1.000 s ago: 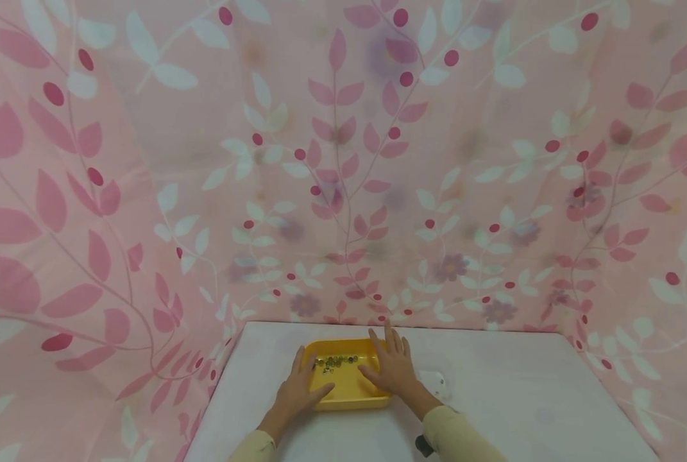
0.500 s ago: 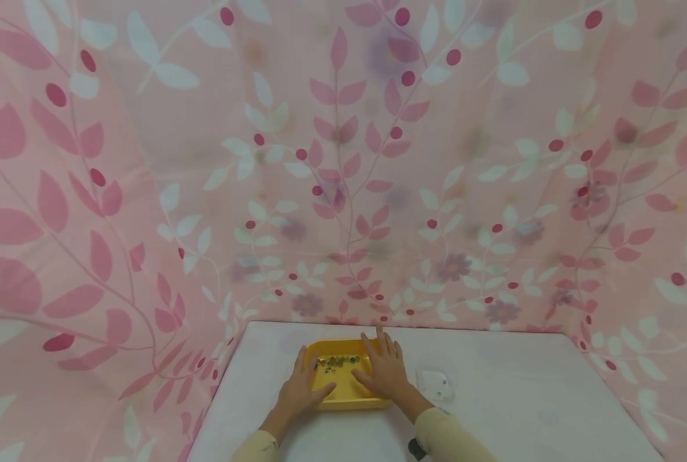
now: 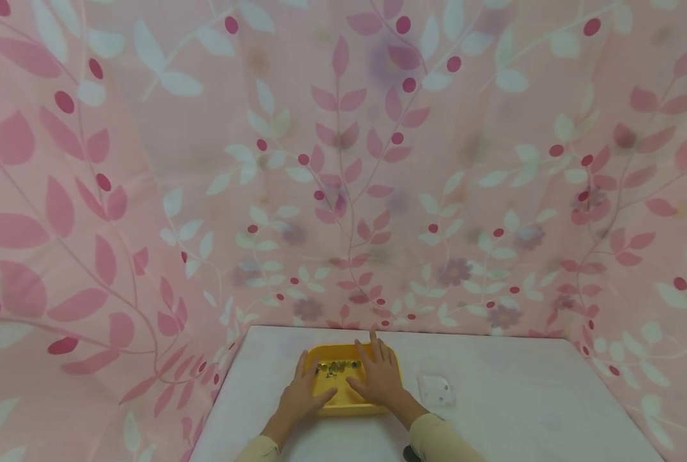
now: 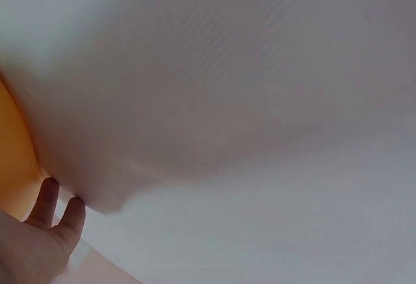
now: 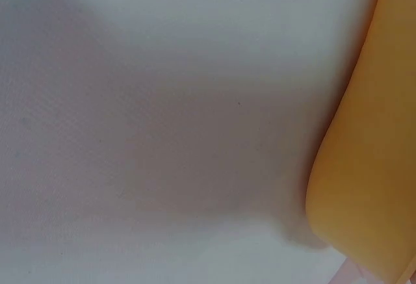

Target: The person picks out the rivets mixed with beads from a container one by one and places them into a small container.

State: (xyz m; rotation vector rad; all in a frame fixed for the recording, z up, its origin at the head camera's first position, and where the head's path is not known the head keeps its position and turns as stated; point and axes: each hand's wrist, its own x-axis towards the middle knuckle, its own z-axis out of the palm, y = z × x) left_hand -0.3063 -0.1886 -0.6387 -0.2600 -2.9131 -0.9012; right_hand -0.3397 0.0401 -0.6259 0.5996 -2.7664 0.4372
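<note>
A shallow yellow tray (image 3: 355,409) stands on the white table between both hands. Several small glass marbles (image 3: 337,366) lie in it, mostly in a loose row toward the back. My left hand (image 3: 301,393) is at the tray's left side, fingers extended and thumb reaching over the front left corner. In the left wrist view, two fingertips (image 4: 75,206) show just outside the tray's wall (image 4: 14,151). Over the tray's right part spreads my right hand (image 3: 382,380), fingers pointing away and thumb toward the middle. The right wrist view shows the tray's outer wall (image 5: 364,180) but no fingers.
To the right of the tray, a clear plastic piece (image 3: 435,390) with small dark spots lies on the white table (image 3: 510,398). Pink leaf-patterned fabric (image 3: 343,192) hangs behind and at both sides. Something dark (image 3: 411,453) shows beside the right sleeve.
My right hand has shifted left over the tray, uncovering its right rim and more of the clear plastic piece. The left hand stays at the left side, and the marbles look much the same.
</note>
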